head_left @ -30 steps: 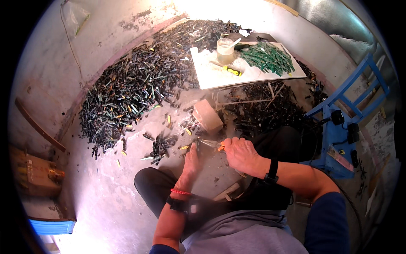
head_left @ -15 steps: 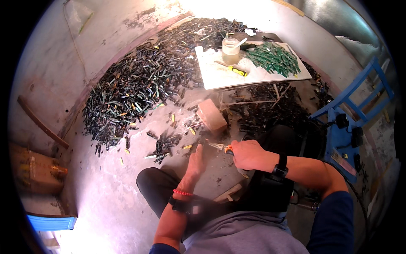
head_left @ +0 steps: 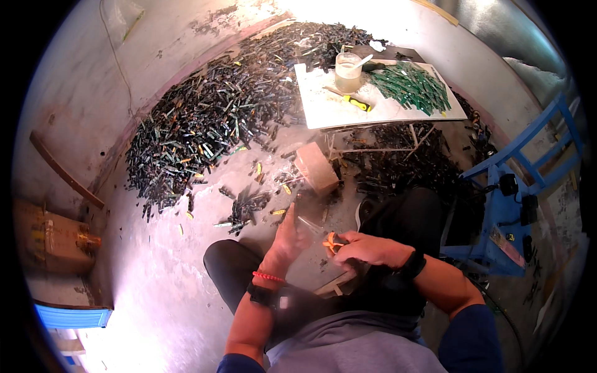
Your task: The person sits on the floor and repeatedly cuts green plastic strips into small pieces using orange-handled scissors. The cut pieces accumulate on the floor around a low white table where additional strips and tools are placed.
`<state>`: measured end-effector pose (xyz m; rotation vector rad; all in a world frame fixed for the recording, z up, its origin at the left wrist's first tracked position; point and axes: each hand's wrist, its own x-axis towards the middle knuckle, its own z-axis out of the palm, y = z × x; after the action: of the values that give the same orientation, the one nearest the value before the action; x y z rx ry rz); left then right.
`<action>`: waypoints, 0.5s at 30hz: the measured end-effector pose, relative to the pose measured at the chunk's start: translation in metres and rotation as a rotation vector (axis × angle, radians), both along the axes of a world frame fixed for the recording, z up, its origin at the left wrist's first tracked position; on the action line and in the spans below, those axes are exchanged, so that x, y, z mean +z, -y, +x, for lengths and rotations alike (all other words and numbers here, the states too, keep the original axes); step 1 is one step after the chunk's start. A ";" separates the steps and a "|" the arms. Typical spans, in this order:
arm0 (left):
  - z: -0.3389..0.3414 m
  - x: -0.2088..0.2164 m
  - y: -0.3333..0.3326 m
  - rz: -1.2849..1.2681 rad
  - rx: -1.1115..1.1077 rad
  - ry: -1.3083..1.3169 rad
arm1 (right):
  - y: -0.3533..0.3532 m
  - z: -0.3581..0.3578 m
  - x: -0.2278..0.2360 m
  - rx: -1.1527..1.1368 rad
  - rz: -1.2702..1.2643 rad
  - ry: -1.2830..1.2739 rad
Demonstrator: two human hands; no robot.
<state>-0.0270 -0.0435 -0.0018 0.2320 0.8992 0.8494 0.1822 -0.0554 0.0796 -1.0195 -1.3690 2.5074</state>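
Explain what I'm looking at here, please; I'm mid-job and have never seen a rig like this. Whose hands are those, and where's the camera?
There is no machine: each grip is a person's bare hand. The view looks down from the left of two fisheye cameras worn on the head, so straight edges bend near the rim.

The right grip holds an orange-handled tool, apparently pliers. Whether the left grip holds anything is unclear.

Ahead, a white board bears a cup of cloudy liquid, a yellow-and-black-handled tool and green strips. Dark pieces are heaped on the floor, near a brick-like block.
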 end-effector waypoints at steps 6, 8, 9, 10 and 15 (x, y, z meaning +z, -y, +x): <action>-0.008 0.002 -0.001 0.102 -0.125 0.286 | -0.004 0.020 0.007 -0.038 0.006 0.121; -0.009 0.004 -0.003 0.098 -0.145 0.344 | -0.004 0.020 0.008 -0.012 0.110 0.179; -0.009 0.007 -0.002 0.093 -0.139 0.326 | -0.005 0.018 0.011 -0.012 0.144 0.202; -0.007 0.010 -0.001 0.087 -0.134 0.309 | -0.005 0.016 0.014 -0.012 0.178 0.224; -0.004 0.015 0.000 0.084 -0.129 0.208 | 0.002 0.000 0.023 -0.084 0.259 0.222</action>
<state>-0.0314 -0.0436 0.0128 0.2669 0.6485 0.7764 0.1824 -0.0575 0.1027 -1.2952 -1.6205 2.1375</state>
